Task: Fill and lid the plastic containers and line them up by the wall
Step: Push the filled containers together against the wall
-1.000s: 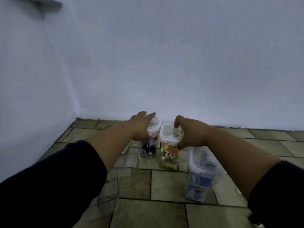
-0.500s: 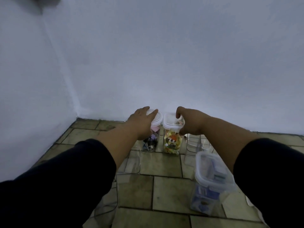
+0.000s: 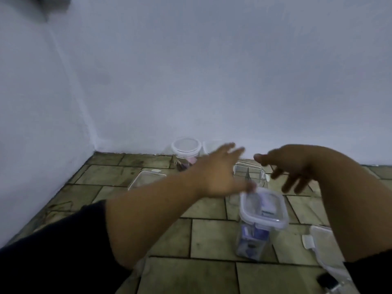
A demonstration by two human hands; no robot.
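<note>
Tiled floor by wall: round-lidded container (image 3: 186, 147) now parked, left hand (image 3: 218, 172) & right hand (image 3: 297, 166) both released (empty), nearing square-lidded container (image 3: 263, 211) next.

My left hand (image 3: 218, 175) and right hand (image 3: 297, 164) have let go of the two lidded jars; the round-lid jar (image 3: 186, 150) now stands alone against the wall (image 3: 212, 81) at 12 o'clock. Both hands are pulling back, fingers (image 3: 294, 185) spread.

Both hands are motion-blurred, the left hand (image 3: 218, 172) hiding most of the second walled container (image 3: 209, 146).
</note>
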